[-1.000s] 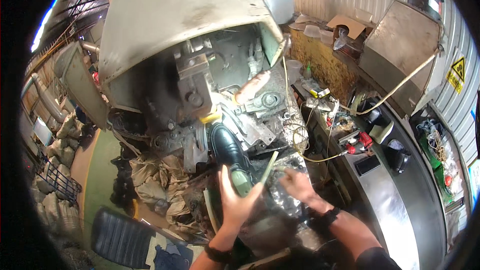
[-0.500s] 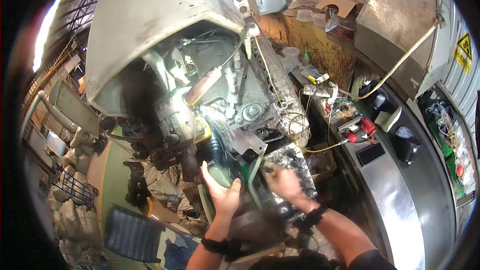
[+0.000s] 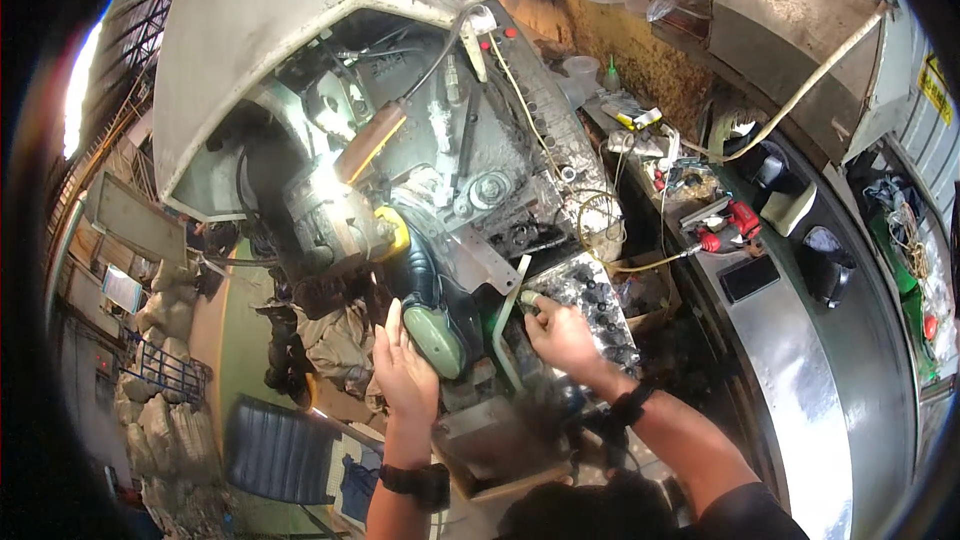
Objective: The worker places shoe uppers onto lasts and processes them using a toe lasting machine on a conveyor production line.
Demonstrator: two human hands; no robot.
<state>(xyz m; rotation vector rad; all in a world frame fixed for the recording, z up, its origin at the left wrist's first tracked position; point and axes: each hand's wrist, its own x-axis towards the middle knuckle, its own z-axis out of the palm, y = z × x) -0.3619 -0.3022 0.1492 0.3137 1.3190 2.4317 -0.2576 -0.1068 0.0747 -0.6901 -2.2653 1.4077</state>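
A dark boot with a green sole (image 3: 436, 338) sits in the machine, with a yellow part (image 3: 394, 232) at its far end. Beside the left edge of the sole is my left hand (image 3: 407, 372), its fingers stretched out together; whether it touches the boot is hard to see. My right hand (image 3: 562, 337) is curled closed over the control panel (image 3: 592, 292), near a pale green bent bar (image 3: 505, 335). What its fingers grip, if anything, is hidden. A lamp with a brown handle (image 3: 375, 143) lights the machine beyond the boot.
A large pale machine hood (image 3: 250, 30) arches over the far left. On the right bench lie a red power tool (image 3: 731, 228), a phone (image 3: 750, 278) and a dark shoe-shaped piece (image 3: 826, 265). A yellow hose (image 3: 640, 267) crosses toward the tool. A dark chair (image 3: 278, 452) stands lower left.
My left hand has gone from cupping the sole's end to lying straight along its left side. More of the green sole shows. My right hand stays by the panel; the view has shifted slightly.
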